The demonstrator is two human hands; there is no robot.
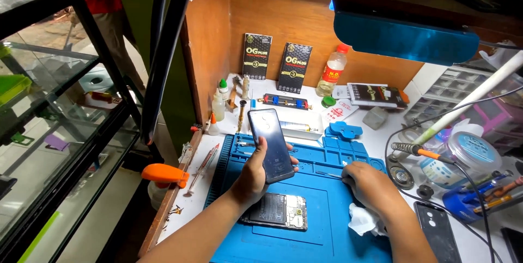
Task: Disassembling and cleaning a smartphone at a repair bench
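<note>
My left hand [253, 176] holds a dark phone back cover [271, 144] tilted upright above the blue work mat [327, 230]. Below that hand an opened phone [277, 211] lies flat on the mat with its battery and board showing. My right hand [370, 184] rests on the mat to the right, fingers curled around thin metal tweezers [329, 174] that point left. A crumpled white tissue [362, 220] lies against my right wrist.
A soldering iron [422, 151] on its stand, round tins and a parts drawer crowd the right side. A dark phone cover [438, 230] lies at the front right. Bottles, two black boxes and a blue lamp [406, 37] stand at the back. A glass cabinet [49, 105] is on the left.
</note>
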